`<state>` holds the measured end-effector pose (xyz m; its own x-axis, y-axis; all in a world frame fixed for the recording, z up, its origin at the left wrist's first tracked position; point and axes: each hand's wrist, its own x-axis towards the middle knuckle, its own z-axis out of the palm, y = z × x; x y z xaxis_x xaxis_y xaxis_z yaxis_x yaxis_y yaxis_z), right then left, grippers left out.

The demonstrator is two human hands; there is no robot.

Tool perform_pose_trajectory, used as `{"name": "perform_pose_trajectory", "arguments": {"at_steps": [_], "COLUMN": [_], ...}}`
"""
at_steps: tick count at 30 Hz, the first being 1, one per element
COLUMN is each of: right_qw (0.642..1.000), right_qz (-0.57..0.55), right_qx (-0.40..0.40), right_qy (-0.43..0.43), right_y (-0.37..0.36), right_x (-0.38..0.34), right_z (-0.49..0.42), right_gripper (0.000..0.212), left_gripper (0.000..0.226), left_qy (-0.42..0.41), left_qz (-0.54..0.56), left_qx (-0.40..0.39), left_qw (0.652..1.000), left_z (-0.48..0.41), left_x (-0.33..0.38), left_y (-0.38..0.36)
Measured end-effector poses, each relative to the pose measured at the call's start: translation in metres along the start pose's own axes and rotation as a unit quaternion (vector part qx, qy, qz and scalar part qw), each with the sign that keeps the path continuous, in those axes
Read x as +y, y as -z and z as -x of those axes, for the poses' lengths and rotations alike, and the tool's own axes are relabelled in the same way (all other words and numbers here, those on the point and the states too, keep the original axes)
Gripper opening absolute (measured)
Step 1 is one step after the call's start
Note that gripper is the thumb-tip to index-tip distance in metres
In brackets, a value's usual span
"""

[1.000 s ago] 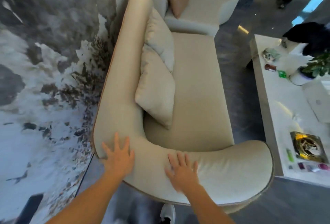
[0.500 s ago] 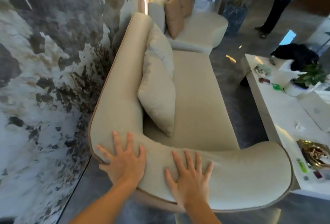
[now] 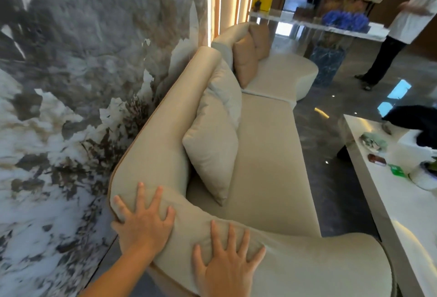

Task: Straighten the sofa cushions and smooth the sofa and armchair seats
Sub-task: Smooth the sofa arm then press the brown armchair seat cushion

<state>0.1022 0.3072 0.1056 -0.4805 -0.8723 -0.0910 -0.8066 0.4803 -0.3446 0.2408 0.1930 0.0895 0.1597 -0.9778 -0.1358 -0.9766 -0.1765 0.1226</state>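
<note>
Both hands lie flat on the near armrest (image 3: 295,263) of the beige sofa (image 3: 264,166). The left hand (image 3: 144,223) sits at the rounded corner where armrest meets backrest (image 3: 165,135), fingers spread wide and pressed into the upholstery. The right hand (image 3: 227,266) is just beside it along the arm's top, fingers also fanned, holding nothing. The sofa stands against a marbled wall (image 3: 71,83), its seat running away from the camera.

To do this stroke well, I judge the palms should stay flat and sweep outward along the armrest in one even pass, away from the corner, so fabric slack is pushed off the end rather than bunched between the hands. The weight should come from the heel of the palm; fingertips alone would dimple the padding.

Counted: two beige cushions on the sofa, the near cushion (image 3: 210,154) tilted against the backrest with a lower corner resting on the seat, and the far cushion (image 3: 224,88) overlapping behind it. Both look slumped and not yet straightened. Beyond stands one armchair (image 3: 283,76) with what seems to be two tan cushions (image 3: 248,57), though blur makes that count uncertain. One white coffee table (image 3: 390,202) stands to the right, and one person (image 3: 390,41) is at the far side.
</note>
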Motion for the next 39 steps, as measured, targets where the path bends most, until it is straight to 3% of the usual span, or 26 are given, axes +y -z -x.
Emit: {"name": "perform_pose_trajectory", "arguments": {"at_steps": [7,12,16,18,19,21,24,26,30,33,35,36,39], "right_qw": [0.999,0.999,0.994,0.973,0.96,0.953,0.943,0.923,0.889,0.822,0.756,0.769,0.709], "right_qz": [-0.05,-0.038,0.002,0.011,0.004,-0.024,-0.094,-0.093,-0.147,-0.245,-0.302,-0.278,-0.289], "right_qx": [0.018,0.0,-0.109,-0.224,-0.273,-0.298,-0.314,-0.341,-0.245,-0.211,-0.206,-0.2,-0.142], "right_qy": [0.009,0.017,0.024,0.051,0.061,0.054,-0.055,-0.153,-0.359,-0.47,-0.543,-0.541,-0.627], "right_y": [-0.036,-0.044,-0.028,-0.007,0.006,0.043,0.097,0.128,0.199,0.242,0.259,0.263,0.266], "right_x": [-0.059,-0.074,-0.064,-0.056,-0.047,-0.022,0.028,0.074,0.145,0.164,0.173,0.18,0.191], "right_z": [-0.046,-0.047,-0.042,-0.047,-0.048,-0.034,0.028,0.094,0.26,0.398,0.484,0.524,0.631], "right_gripper": [0.078,0.073,0.076,0.08,0.077,0.064,0.051,0.047,0.042,0.036,0.034,0.04,0.044], "left_gripper": [0.07,0.066,0.063,0.059,0.057,0.053,0.05,0.042,0.04,0.039,0.033,0.031,0.027], "left_qy": [-0.019,-0.032,-0.019,-0.002,-0.01,-0.096,-0.3,-0.41,-0.535,-0.637,-0.693,-0.715,-0.757], "left_qz": [-0.005,-0.007,-0.044,-0.082,-0.103,-0.137,-0.174,-0.207,-0.278,-0.315,-0.337,-0.341,-0.368], "left_qx": [0.023,0.013,-0.062,-0.134,-0.169,-0.233,-0.296,-0.331,-0.365,-0.352,-0.332,-0.323,-0.317], "left_qw": [1.0,0.999,0.997,0.988,0.98,0.958,0.89,0.824,0.71,0.609,0.545,0.517,0.437], "left_z": [-0.082,-0.098,-0.094,-0.082,-0.07,-0.032,0.055,0.12,0.261,0.372,0.437,0.468,0.558], "left_x": [-0.032,-0.046,-0.036,-0.02,-0.009,0.018,0.047,0.059,0.076,0.076,0.076,0.079,0.082], "left_y": [0.002,0.005,0.023,0.046,0.058,0.075,0.091,0.098,0.116,0.13,0.133,0.136,0.145]}}
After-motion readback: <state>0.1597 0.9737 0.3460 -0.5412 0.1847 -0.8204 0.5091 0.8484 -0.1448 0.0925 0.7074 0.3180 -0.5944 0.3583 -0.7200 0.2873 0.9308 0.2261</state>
